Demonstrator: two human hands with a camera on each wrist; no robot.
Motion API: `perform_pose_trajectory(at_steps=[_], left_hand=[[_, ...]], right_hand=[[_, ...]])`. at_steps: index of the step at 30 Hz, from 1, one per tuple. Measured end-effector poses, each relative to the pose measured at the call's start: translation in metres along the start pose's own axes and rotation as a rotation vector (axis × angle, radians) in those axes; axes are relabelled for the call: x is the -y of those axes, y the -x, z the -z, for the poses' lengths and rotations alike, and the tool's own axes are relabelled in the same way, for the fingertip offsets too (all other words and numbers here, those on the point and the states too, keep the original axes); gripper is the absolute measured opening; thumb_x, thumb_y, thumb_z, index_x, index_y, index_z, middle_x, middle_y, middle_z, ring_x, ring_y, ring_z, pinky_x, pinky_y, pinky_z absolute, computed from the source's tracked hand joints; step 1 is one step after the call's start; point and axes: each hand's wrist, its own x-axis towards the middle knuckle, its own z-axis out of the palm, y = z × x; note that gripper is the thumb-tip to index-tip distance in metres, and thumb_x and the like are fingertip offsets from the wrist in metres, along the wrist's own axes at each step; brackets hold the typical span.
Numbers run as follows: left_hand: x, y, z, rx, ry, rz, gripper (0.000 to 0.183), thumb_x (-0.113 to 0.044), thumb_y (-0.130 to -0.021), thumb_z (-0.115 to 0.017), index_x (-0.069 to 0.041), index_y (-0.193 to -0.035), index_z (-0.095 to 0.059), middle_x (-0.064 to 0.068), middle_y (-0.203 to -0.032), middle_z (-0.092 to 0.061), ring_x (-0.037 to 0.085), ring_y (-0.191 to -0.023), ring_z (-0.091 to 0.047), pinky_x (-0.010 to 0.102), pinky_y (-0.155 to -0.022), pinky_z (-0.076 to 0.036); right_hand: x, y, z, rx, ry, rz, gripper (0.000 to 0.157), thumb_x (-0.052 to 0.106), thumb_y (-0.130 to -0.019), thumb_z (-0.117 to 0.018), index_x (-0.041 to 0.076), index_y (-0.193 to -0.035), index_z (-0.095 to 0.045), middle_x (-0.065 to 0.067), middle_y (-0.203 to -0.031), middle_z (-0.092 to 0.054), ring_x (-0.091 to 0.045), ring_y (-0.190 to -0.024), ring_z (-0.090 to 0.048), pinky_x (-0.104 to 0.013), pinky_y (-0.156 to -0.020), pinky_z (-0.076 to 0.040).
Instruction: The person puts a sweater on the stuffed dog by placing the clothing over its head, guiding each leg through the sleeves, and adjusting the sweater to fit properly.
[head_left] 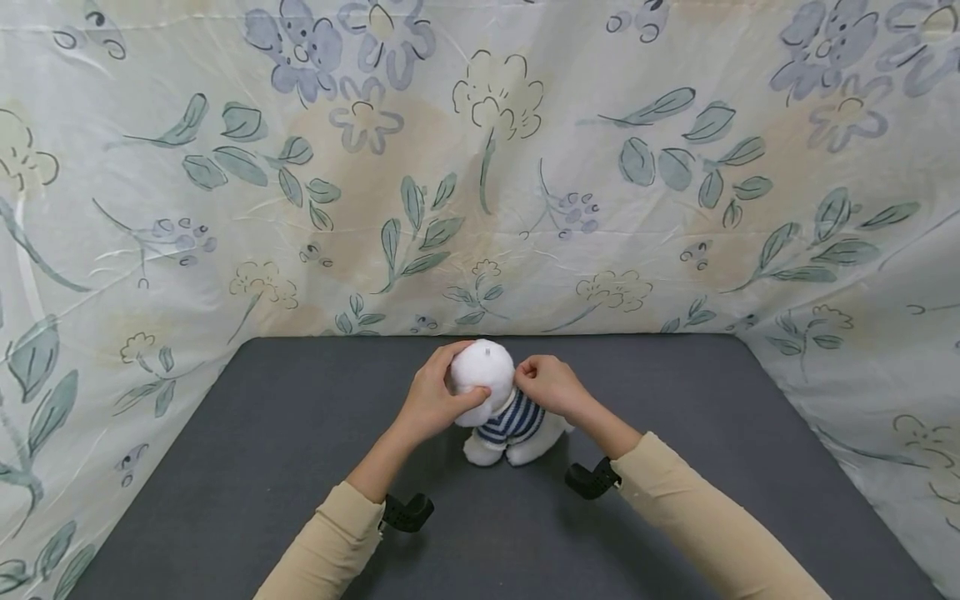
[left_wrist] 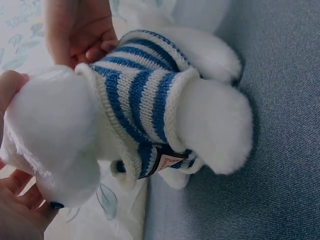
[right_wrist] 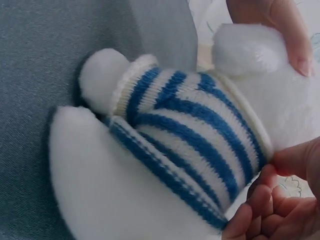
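Observation:
A white plush toy [head_left: 482, 367] with floppy ears sits on the dark table, dressed in a blue-and-white striped knitted sweater [left_wrist: 145, 95]. My left hand [head_left: 435, 396] grips its head from the left, the thumb across the front and the fingers on the far side. At the back of the neck, my right hand [head_left: 551, 385] pinches the edge of the sweater's cream collar [right_wrist: 245, 110] between thumb and fingers. A small label [left_wrist: 165, 162] shows on the sweater's chest. Most of the toy's face is hidden.
The dark grey tabletop [head_left: 300, 433] spreads around the toy. Behind it and at both sides hangs a pale floral cloth [head_left: 487, 167]. A black wrist device [head_left: 408, 512] hangs below the left wrist, and another black device [head_left: 592, 479] below the right.

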Motion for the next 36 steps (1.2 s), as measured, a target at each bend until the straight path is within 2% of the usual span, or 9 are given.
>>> perform_pose_trajectory(at_steps=[5, 11, 14, 20, 23, 25, 28, 31, 36], left_hand=[[0.000, 0.001, 0.000, -0.001, 0.002, -0.001, 0.062, -0.023, -0.074, -0.077, -0.020, -0.129, -0.049, 0.004, -0.119, -0.053, 0.022, -0.102, -0.055, 0.042, -0.080, -0.049], [0.000, 0.001, 0.000, -0.004, -0.002, 0.010, 0.062, -0.024, -0.074, -0.077, -0.021, -0.130, -0.048, 0.004, -0.119, -0.053, 0.022, -0.101, -0.055, 0.042, -0.079, -0.049], [0.001, 0.001, -0.001, -0.002, -0.001, 0.008, 0.063, -0.025, -0.074, -0.077, -0.021, -0.130, -0.048, 0.004, -0.119, -0.053, 0.022, -0.101, -0.055, 0.043, -0.079, -0.049], [0.000, 0.001, 0.004, 0.038, -0.018, -0.023, 0.064, -0.031, -0.076, -0.075, -0.023, -0.133, -0.046, 0.003, -0.124, -0.051, 0.021, -0.107, -0.053, 0.044, -0.083, -0.048], [-0.001, 0.000, 0.009, 0.042, 0.003, -0.045, 0.055, -0.032, -0.081, -0.070, -0.022, -0.131, -0.049, 0.002, -0.124, -0.052, 0.021, -0.110, -0.053, 0.045, -0.086, -0.047], [0.000, -0.002, 0.011, 0.018, 0.038, -0.060, 0.046, -0.032, -0.086, -0.065, -0.019, -0.128, -0.053, 0.004, -0.123, -0.053, 0.022, -0.111, -0.053, 0.045, -0.089, -0.046], [-0.013, -0.002, 0.018, -0.017, 0.116, -0.012, 0.035, -0.025, -0.093, -0.055, -0.009, -0.123, -0.057, 0.011, -0.122, -0.056, 0.026, -0.112, -0.053, 0.045, -0.092, -0.043], [-0.011, -0.006, 0.019, -0.041, 0.188, 0.074, 0.033, -0.023, -0.096, -0.049, -0.004, -0.122, -0.057, 0.014, -0.123, -0.058, 0.028, -0.110, -0.055, 0.045, -0.090, -0.044], [0.012, -0.016, 0.011, -0.062, 0.295, 0.221, 0.035, -0.031, -0.097, -0.045, -0.009, -0.120, -0.059, 0.006, -0.122, -0.059, 0.020, -0.112, -0.055, 0.039, -0.092, -0.044]], right_hand=[[-0.005, 0.001, -0.003, -0.002, 0.012, 0.041, 0.017, 0.018, -0.091, -0.052, 0.004, -0.096, -0.061, -0.004, -0.079, -0.057, -0.014, -0.062, -0.046, -0.024, -0.055, -0.037], [-0.011, 0.005, -0.006, 0.001, 0.019, 0.155, 0.010, 0.014, -0.089, -0.056, 0.008, -0.096, -0.054, -0.004, -0.081, -0.055, -0.014, -0.064, -0.048, -0.027, -0.056, -0.039], [-0.014, 0.007, -0.008, -0.033, 0.013, 0.202, 0.010, 0.014, -0.089, -0.056, 0.008, -0.097, -0.053, -0.003, -0.082, -0.056, -0.013, -0.065, -0.049, -0.027, -0.057, -0.041], [-0.020, 0.019, -0.008, -0.125, -0.053, 0.213, 0.015, 0.017, -0.092, -0.054, 0.011, -0.106, -0.055, -0.004, -0.094, -0.059, -0.016, -0.080, -0.056, -0.029, -0.064, -0.045], [-0.022, 0.024, -0.006, -0.200, -0.083, 0.220, 0.017, 0.017, -0.093, -0.052, 0.012, -0.109, -0.056, -0.005, -0.101, -0.060, -0.019, -0.087, -0.058, -0.033, -0.070, -0.047], [-0.023, 0.028, -0.005, -0.245, -0.099, 0.232, 0.018, 0.016, -0.093, -0.052, 0.011, -0.110, -0.057, -0.006, -0.102, -0.061, -0.020, -0.090, -0.059, -0.036, -0.074, -0.049], [-0.023, 0.032, -0.008, -0.290, -0.107, 0.256, 0.016, 0.014, -0.093, -0.053, 0.010, -0.108, -0.058, -0.005, -0.102, -0.061, -0.019, -0.089, -0.060, -0.035, -0.076, -0.049], [-0.021, 0.038, -0.016, -0.318, -0.105, 0.293, 0.015, 0.012, -0.092, -0.055, 0.010, -0.106, -0.059, -0.003, -0.098, -0.062, -0.014, -0.083, -0.059, -0.031, -0.072, -0.049], [-0.017, 0.048, -0.032, -0.334, -0.122, 0.318, 0.017, 0.010, -0.090, -0.057, 0.011, -0.107, -0.057, 0.001, -0.090, -0.060, -0.008, -0.074, -0.056, -0.024, -0.064, -0.047]])
